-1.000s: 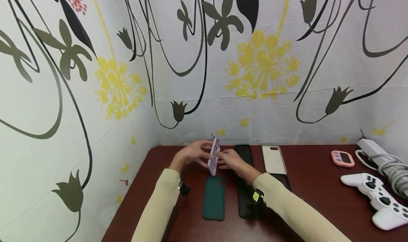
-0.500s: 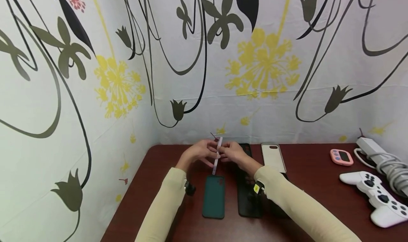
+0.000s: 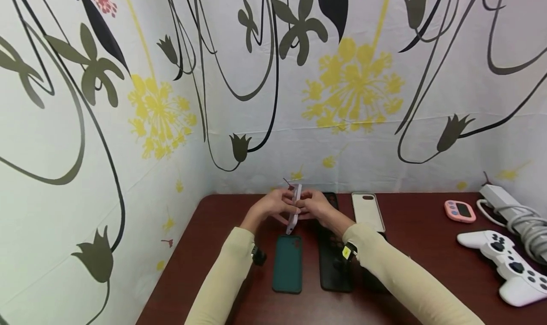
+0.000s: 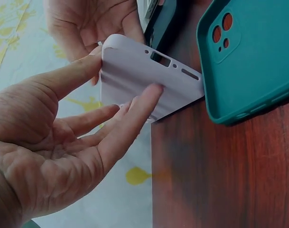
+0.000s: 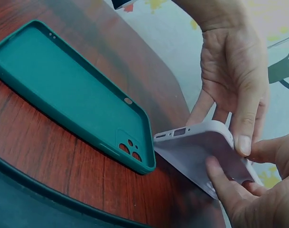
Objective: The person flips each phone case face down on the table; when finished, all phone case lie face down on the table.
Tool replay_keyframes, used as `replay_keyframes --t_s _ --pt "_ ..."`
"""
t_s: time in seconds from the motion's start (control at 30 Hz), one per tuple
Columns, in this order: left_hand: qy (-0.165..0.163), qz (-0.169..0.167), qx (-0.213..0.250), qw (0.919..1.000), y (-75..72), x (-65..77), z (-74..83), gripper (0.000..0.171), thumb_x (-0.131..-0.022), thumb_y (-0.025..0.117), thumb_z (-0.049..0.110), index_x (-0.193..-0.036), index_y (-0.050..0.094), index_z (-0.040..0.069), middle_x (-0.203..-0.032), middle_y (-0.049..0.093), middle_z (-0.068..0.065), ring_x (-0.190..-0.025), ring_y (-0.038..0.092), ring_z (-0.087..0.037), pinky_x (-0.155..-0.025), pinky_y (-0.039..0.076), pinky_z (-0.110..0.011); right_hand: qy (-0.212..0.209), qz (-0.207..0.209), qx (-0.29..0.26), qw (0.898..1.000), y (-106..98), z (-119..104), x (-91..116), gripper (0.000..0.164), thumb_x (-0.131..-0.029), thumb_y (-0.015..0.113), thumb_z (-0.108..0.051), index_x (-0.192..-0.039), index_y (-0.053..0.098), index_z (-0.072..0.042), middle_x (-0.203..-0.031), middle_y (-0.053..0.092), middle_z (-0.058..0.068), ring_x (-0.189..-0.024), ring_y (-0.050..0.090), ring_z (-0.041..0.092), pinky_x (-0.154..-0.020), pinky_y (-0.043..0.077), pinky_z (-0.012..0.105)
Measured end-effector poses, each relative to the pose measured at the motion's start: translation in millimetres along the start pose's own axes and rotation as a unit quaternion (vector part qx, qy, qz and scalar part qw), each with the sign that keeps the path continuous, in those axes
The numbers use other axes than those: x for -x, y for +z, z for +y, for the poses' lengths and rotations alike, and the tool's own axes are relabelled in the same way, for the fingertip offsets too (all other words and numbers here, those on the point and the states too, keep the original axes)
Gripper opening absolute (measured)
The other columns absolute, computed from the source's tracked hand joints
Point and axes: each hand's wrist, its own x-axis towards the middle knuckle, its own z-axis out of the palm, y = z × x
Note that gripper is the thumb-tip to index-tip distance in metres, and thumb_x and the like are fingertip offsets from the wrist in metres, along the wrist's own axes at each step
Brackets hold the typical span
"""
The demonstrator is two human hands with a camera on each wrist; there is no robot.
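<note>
Beyond the teal case, near the worktop's far edge, toward its left corner, left hand and right hand pinch the tilted lilac case in their fingers; light, opposed pressure should steady it.

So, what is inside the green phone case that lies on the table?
Inside the green phone case, only its bare inner surface shows; through the camera holes, the reddish table appears. Most of the table beneath is covered and cannot be seen.
</note>
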Motion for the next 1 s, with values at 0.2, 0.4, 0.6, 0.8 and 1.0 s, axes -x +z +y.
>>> replay_keyframes --t_s 0.2,0.4,0.6,0.8,1.0 --pt "-0.002 -0.005 -0.016 0.9999 1.5 -1.3 -3.4 0.066 -0.098 0.078 0.023 -0.153 0.049 0.002 -0.147 0.060 -0.023 -0.123 0.069 -0.035 -0.086 0.066 -0.057 0.005 0.021 -0.007 1.000 -1 6 1 0.054 -0.103 0.061 -0.010 -0.154 0.045 0.003 -0.124 0.070 0.019 -0.094 0.075 0.018 -0.086 0.068 0.038" --pt "-0.020 -0.006 -0.008 0.9997 -0.4 0.6 -11.8 0.075 -0.098 0.077 0.032 -0.160 0.042 0.005 -0.154 0.054 -0.021 -0.134 0.061 -0.037 -0.088 0.066 -0.057 0.012 0.057 -0.020 0.998 0 9 3 0.053 -0.102 0.062 -0.010 -0.152 0.050 0.000 -0.131 0.066 0.024 -0.097 0.074 0.021 -0.085 0.068 0.038" --pt "-0.035 0.009 0.030 0.9989 1.0 1.4 -17.8 0.063 -0.101 0.073 0.019 -0.156 0.047 0.002 -0.150 0.054 -0.024 -0.130 0.064 -0.037 -0.085 0.067 -0.053 0.006 0.075 -0.018 0.997 1 15 3 0.052 -0.101 0.062 -0.008 -0.151 0.052 0.000 -0.135 0.065 0.028 -0.101 0.073 0.024 -0.082 0.068 0.038" --pt "-0.058 0.033 0.054 0.9963 3.4 -4.8 -22.6 0.065 -0.100 0.074 0.013 -0.156 0.044 0.000 -0.151 0.052 -0.026 -0.128 0.065 -0.037 -0.081 0.068 -0.048 0.004 0.092 -0.015 0.996 -1 19 2 0.052 -0.099 0.063 -0.008 -0.150 0.053 -0.002 -0.136 0.065 0.028 -0.105 0.072 0.026 -0.081 0.068 0.037" --pt "-0.068 0.057 0.056 0.9945 2.2 -10.1 -28.1 0.075 -0.097 0.078 0.015 -0.159 0.038 -0.001 -0.149 0.057 -0.025 -0.122 0.069 -0.034 -0.085 0.068 -0.046 -0.008 0.102 -0.019 0.995 -2 21 0 0.054 -0.097 0.063 -0.007 -0.150 0.053 0.001 -0.134 0.065 0.026 -0.101 0.071 0.022 -0.077 0.067 0.033"
